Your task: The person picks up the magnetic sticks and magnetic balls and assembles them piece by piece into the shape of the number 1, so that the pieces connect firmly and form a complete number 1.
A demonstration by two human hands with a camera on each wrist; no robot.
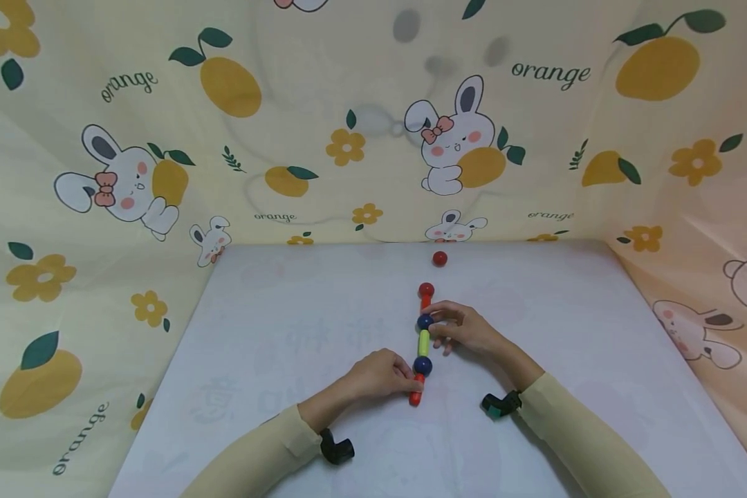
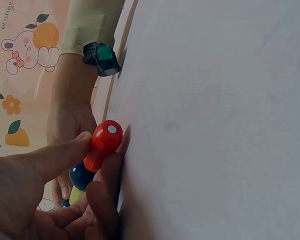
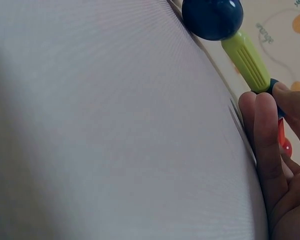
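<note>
A chain of rods and balls runs away from me down the middle of the table. My left hand [image 1: 380, 373] pinches the near red rod [image 2: 104, 147] between thumb and fingers; its free end shows a pale round spot. That rod meets a dark blue ball [image 1: 422, 365], followed by a yellow-green rod [image 3: 247, 62] and a second blue ball [image 1: 425, 322]. Thumb and fingers of my right hand [image 1: 469, 330] grip this second ball. Beyond it, another red rod [image 1: 426, 302] ends in a red ball [image 1: 426, 290].
Behind the chain, a loose red ball [image 1: 439, 259] lies near the back of the white table [image 1: 274, 304]. A patterned cloth [image 1: 361, 76] hangs along the back and sides. Each wrist wears a small black camera, the left one [image 1: 337, 448] close over the tabletop.
</note>
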